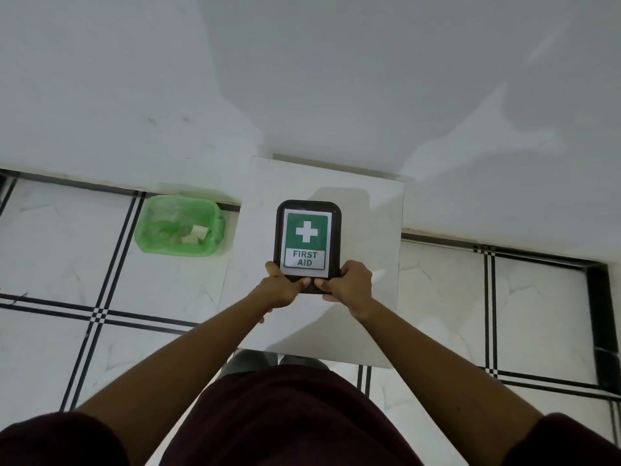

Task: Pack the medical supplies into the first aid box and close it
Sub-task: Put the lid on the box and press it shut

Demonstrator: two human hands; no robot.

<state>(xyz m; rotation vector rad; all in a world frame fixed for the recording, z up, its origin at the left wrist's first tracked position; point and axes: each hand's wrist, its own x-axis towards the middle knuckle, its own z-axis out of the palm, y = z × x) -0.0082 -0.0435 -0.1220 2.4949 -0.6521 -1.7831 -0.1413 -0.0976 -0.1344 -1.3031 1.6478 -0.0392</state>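
A black first aid box [308, 210] with a green and white "FIRST AID" label lies on a small white table [369, 230], its lid down. My left hand [280, 287] grips the box's near left corner, thumb on the lid's front edge. My right hand [349, 284] grips the near right corner the same way. The two thumbs nearly meet at the middle of the front edge. No loose medical supplies show on the table.
A green plastic basket [215, 243] with clear wrappers and a white piece stands on the tiled floor left of the table. A white wall rises behind. My feet show under the table's near edge.
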